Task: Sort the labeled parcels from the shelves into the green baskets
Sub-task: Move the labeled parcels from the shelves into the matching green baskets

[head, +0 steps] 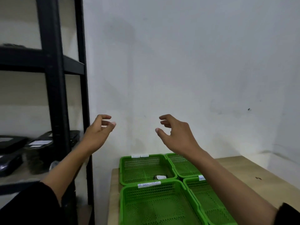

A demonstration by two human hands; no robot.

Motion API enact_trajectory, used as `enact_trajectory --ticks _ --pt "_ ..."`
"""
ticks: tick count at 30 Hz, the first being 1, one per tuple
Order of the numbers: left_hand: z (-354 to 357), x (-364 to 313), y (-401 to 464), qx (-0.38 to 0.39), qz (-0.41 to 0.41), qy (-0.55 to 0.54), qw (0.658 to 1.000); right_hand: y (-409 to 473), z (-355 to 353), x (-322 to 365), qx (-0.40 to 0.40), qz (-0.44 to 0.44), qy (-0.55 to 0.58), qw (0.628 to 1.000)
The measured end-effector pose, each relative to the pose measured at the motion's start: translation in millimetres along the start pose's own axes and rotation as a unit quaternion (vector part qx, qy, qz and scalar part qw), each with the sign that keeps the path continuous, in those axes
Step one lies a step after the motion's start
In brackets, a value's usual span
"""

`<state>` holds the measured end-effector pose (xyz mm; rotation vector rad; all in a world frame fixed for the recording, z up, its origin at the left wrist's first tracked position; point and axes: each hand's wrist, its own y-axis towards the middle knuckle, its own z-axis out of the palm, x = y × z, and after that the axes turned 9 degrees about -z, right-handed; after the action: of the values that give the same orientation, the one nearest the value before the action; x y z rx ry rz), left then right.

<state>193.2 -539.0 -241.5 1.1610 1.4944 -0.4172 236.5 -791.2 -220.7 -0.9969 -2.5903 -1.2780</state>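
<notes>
Several green mesh baskets stand on a wooden table at the lower middle. The far left basket (125, 169) holds one small dark parcel with a white label (159, 177). The near left basket (123, 202) and the near right basket (211, 208) hold nothing that I can see. My arm crosses the far right basket (180, 166). Black parcels with white labels (39, 143) lie on the shelf at the left. My left hand (99, 132) and my right hand (175, 132) hover in the air above the baskets, fingers loosely curled, holding nothing.
A black metal shelf rack (53, 78) stands at the left, its upright posts close to my left hand. A white wall fills the background. The wooden table (243, 169) extends to the right of the baskets. White label strips sit on the basket rims.
</notes>
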Motion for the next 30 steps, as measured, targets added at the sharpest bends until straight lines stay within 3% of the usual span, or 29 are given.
enact_trajectory --ticks 11,22,30 --pt "-146 -22 -77 -0.040 0.016 -0.001 0.999 -23 12 151 -0.005 -0.040 0.038 0.998" --pt "-389 6 -102 -0.098 0.027 0.113 0.988 29 138 348 -0.012 -0.105 0.105 0.989" --pt "-475 17 -69 -0.108 0.060 0.149 0.981 72 187 399 0.005 -0.107 0.091 0.990"
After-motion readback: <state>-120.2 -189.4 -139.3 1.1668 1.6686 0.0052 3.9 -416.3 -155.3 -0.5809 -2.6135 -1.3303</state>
